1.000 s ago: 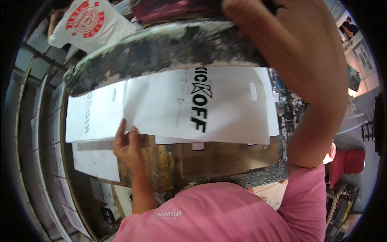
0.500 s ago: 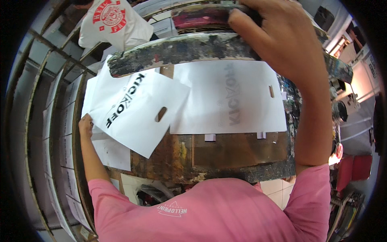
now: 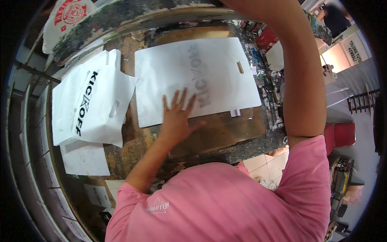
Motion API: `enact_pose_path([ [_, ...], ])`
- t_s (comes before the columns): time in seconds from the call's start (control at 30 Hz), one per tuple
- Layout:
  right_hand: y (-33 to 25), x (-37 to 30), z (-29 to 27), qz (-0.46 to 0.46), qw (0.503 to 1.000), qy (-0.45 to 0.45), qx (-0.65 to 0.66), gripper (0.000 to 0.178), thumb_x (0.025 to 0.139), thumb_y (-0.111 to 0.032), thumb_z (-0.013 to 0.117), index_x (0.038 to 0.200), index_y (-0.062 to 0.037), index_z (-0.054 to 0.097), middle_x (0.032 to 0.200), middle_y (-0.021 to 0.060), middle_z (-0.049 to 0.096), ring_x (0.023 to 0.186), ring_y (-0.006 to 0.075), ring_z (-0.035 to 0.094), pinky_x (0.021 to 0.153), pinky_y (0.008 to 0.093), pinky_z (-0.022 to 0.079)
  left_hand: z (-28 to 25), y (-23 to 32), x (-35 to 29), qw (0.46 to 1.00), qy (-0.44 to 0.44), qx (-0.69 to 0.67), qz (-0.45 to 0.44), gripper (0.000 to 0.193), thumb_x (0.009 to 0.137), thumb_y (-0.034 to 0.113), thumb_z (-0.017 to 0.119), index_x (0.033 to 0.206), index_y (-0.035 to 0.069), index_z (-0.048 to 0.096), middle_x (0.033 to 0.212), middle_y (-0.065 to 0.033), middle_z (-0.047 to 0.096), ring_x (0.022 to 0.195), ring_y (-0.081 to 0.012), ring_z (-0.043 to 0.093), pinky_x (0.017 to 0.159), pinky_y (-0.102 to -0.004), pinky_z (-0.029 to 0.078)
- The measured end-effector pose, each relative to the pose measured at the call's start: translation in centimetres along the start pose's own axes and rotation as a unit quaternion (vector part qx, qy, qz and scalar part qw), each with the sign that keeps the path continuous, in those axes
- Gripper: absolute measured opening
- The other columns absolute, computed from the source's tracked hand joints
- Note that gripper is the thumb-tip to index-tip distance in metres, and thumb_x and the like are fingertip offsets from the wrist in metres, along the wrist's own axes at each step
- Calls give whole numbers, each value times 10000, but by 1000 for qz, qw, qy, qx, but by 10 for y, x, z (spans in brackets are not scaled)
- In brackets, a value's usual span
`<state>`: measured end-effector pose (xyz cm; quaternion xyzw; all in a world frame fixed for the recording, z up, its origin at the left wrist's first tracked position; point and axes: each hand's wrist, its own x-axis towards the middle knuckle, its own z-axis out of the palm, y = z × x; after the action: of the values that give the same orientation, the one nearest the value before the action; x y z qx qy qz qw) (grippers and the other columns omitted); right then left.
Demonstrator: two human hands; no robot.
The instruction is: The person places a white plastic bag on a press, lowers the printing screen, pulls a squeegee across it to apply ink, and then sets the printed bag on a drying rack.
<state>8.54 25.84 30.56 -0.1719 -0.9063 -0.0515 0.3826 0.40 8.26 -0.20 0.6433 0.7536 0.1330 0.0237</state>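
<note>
My left hand (image 3: 177,119) lies with fingers spread over the lower edge of a flat white carrier bag (image 3: 161,72). That bag has an oblong handle hole at its right end and faint grey lettering across its middle. To its left, a stack of white bags rests a little askew; the top printed bag (image 3: 107,90) carries bold black lettering and a cut-out handle. My right forearm (image 3: 304,80) reaches up past the top edge, where the hand is out of sight. A paint-stained frame (image 3: 121,18) stands raised along the far side, and what my right hand touches cannot be seen.
The worktable (image 3: 225,141) is brown and paint-smeared, with a small pale tab (image 3: 235,113) beside the flat bag. Metal racks (image 3: 30,121) stand at the left, holding white sheets. At the right is a red chair (image 3: 342,134). A person (image 3: 336,18) is in the far right background.
My left hand has let go of the printed bag, now on the left stack, and moved right onto the flat bag. The stained frame sits higher in view; my right hand has left the view.
</note>
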Motion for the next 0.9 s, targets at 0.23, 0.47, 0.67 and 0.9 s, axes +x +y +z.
enact_pose_path([
  [0.23,-6,16,-27,105,975,-178,84,475,912,-368,492,593,-25,572,499,49,462,483,195,442,481,386,392,52,55,27,998,6,-55,27,963,839,768,571,1538,122,433,1613,-260,285,1513,-489,179,1176,-726,58],
  [0.47,1,-5,15,-7,1000,19,-4,458,907,-346,478,527,-91,497,512,4,424,495,123,384,449,335,336,59,51,20,999,4,-36,17,1000,826,798,559,1556,132,403,1623,-258,269,1524,-489,146,1173,-734,43],
  [0.67,-5,3,-13,11,993,-117,22,401,941,-370,458,678,-87,562,591,-9,461,527,109,380,436,317,345,44,60,23,998,40,-39,13,1009,814,767,613,1558,122,394,1630,-251,265,1511,-484,203,1187,-709,73],
  [0.9,9,-51,27,-38,999,-8,-6,402,890,-369,625,1039,4,637,880,185,657,848,376,646,777,468,454,-124,25,-28,576,370,-729,-16,1231,770,794,667,1564,-27,208,1499,-295,442,1407,-424,432,1214,-523,307],
])
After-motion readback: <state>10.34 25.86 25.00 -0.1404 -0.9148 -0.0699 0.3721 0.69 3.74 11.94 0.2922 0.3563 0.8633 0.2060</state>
